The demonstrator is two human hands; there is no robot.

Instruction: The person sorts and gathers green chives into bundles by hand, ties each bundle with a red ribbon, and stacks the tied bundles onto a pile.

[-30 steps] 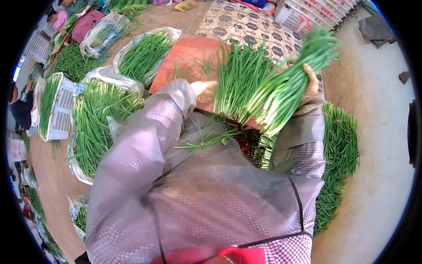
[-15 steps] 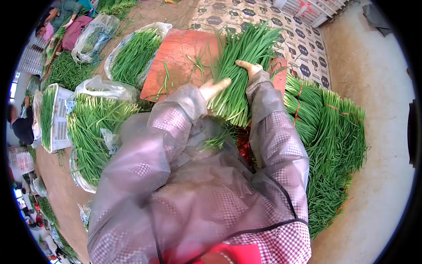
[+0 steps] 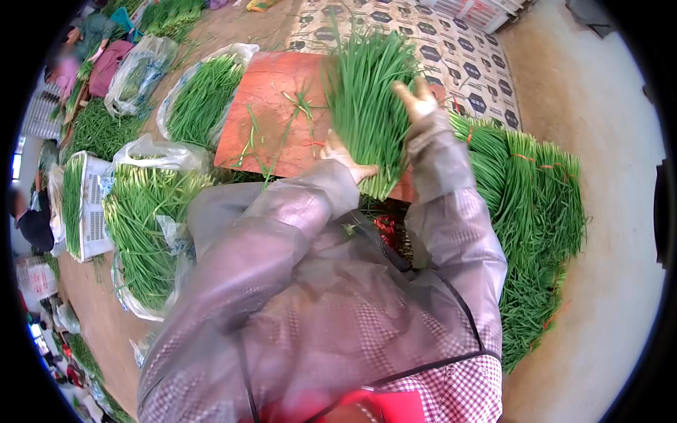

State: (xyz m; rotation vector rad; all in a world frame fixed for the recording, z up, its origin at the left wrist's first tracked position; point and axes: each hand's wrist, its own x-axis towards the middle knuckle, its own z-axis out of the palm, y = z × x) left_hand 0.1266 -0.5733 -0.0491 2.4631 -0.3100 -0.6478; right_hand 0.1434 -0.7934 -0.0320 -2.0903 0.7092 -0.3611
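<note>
A loose bunch of green garlic chives stands fanned out over a red board, pale stalk ends toward me. My left hand is at the lower left of the bunch, its thumb across the stalks near their ends. On the right side, my right hand has its fingers apart against the leaves; part of it blurs with motion. Both hands look gloved. Some loose chive stems lie on the board.
Tied chive bundles are piled to my right. Plastic bags of chives and a white crate stand left. Patterned sheeting covers the floor ahead. Another person sits at the far left.
The bunch has turned more upright and shifted slightly left. My left hand has moved down toward the stalk ends, while my right hand has opened its fingers along the right side.
</note>
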